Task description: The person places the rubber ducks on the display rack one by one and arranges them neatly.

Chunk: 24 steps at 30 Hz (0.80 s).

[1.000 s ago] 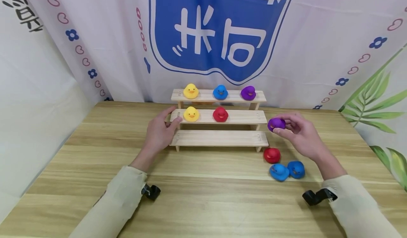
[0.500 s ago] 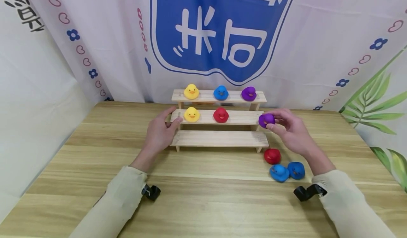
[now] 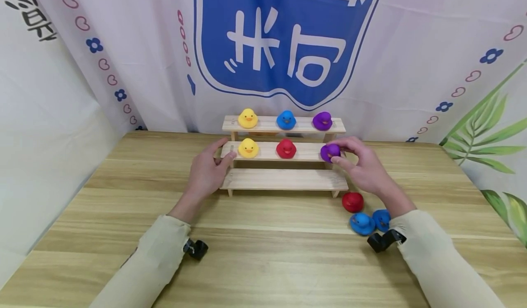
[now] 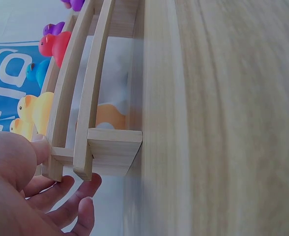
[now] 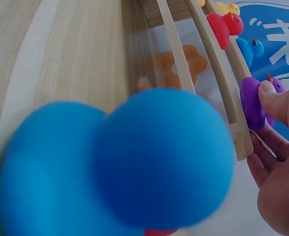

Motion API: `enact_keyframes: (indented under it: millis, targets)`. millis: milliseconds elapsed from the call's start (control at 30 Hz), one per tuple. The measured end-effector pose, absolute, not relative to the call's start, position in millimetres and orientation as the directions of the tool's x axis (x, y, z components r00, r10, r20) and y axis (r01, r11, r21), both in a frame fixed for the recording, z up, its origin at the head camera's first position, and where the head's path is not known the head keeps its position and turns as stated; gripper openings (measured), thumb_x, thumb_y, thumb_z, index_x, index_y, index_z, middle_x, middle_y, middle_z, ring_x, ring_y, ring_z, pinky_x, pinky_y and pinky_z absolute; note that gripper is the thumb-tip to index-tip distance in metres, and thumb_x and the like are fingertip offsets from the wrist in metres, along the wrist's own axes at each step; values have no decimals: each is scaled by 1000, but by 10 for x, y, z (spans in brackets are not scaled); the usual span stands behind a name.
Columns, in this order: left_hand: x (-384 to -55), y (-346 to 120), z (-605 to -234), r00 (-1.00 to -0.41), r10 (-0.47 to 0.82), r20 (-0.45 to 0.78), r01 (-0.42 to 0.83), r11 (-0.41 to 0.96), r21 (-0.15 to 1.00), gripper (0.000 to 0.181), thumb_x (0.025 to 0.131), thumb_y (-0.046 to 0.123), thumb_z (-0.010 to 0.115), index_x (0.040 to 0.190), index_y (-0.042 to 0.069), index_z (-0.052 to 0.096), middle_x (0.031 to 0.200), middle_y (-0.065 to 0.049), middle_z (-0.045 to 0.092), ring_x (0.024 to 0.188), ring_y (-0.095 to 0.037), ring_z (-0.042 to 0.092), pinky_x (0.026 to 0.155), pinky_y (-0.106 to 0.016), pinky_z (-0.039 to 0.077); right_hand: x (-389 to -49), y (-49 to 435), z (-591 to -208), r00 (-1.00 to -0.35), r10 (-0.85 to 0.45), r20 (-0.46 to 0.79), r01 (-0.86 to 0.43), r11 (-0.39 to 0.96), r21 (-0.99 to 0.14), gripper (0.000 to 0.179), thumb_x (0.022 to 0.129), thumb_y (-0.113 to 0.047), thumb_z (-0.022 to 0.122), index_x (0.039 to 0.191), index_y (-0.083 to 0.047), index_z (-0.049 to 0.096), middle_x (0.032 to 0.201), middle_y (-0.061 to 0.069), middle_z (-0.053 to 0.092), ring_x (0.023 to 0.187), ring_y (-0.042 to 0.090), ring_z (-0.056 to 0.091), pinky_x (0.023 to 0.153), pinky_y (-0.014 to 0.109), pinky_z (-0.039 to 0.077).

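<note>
A three-step wooden display shelf [image 3: 284, 180] stands on the table. At the left end of its middle step, my left hand [image 3: 207, 170] grips the board, with the thumb on top and fingers curled below in the left wrist view. My right hand [image 3: 366, 168] pinches a purple rubber duck [image 3: 328, 152] between thumb and fingers at the right end of that step. In the right wrist view this purple duck [image 5: 252, 103] is right at the board's surface. Sharing the middle step are a yellow duck [image 3: 248, 149] and a red duck [image 3: 286, 149].
On the top step sit yellow [image 3: 248, 119], blue [image 3: 286, 121] and purple ducks [image 3: 322, 121]. A red duck [image 3: 352, 202] and two blue ducks [image 3: 362, 224] lie on the table by the shelf's front right corner. A printed curtain [image 3: 164, 70] hangs behind.
My right hand has carried the purple duck leftward, from beside the shelf to over the right end of the middle step. The left hand has stayed in place.
</note>
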<state>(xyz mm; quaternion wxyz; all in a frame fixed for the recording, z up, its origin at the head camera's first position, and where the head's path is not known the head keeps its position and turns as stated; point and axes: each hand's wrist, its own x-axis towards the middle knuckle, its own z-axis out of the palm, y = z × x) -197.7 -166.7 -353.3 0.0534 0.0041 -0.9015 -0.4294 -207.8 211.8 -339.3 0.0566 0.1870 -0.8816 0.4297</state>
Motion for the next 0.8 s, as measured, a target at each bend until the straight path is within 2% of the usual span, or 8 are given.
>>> enact_keyframes:
  millis: [67,167,267,300,333,633,800]
  targets:
    - [-1976,-1667,-3540,-994,-52,100,44,631,774,58,110,35,60,161,14,46,97,-12,58,57,-14,42,47,-25,36,-2095,2098,-3396,-926,-281,251,-371,558,-743,33,105,-9,66,137,-4,64,137,17,61,132,38,54,117,64,43]
    - [-1974,-1673,-3547,-993,-52,107,50,633,773,58,110,35,60,161,14,46,103,-14,60,58,-14,43,48,-25,36,-2118,2067,-3396,-929,-278,244,-363,564,-741,32,105,-9,66,136,-6,65,135,16,62,130,37,55,116,61,43]
    - [-1974,-1671,-3548,-993,-53,104,47,632,773,58,110,36,60,161,14,46,98,-15,58,57,-14,42,47,-25,36,-2133,2047,-3389,-934,-278,225,-350,580,-736,32,105,-11,66,137,-7,64,136,16,62,129,36,55,116,59,44]
    - [-1975,-1671,-3547,-993,-53,106,48,633,772,57,110,36,60,161,14,46,102,-15,59,58,-14,42,48,-25,36,-2137,2041,-3387,-936,-277,219,-345,585,-734,33,105,-11,66,138,-8,64,137,15,62,129,36,55,116,59,44]
    - [-1977,-1669,-3545,-993,-54,102,45,633,773,58,110,36,60,161,15,46,96,-14,56,57,-14,42,48,-25,36,-2140,2035,-3384,-937,-277,214,-341,590,-732,34,106,-11,65,139,-9,64,138,15,62,129,36,55,115,58,45]
    - [-1981,-1660,-3533,-994,-56,95,39,630,776,57,110,36,60,162,17,46,82,-6,47,55,-13,41,47,-25,36,-2143,2005,-3357,-951,-261,163,-293,608,-738,41,108,-12,61,149,-11,60,140,19,62,130,38,55,117,59,44]
    - [-1978,-1662,-3536,-994,-61,87,30,625,780,57,110,36,60,162,17,46,86,-8,51,56,-13,41,46,-25,36,-2149,2000,-3360,-948,-265,174,-304,606,-735,40,108,-11,61,148,-13,61,144,16,62,134,38,56,118,60,44]
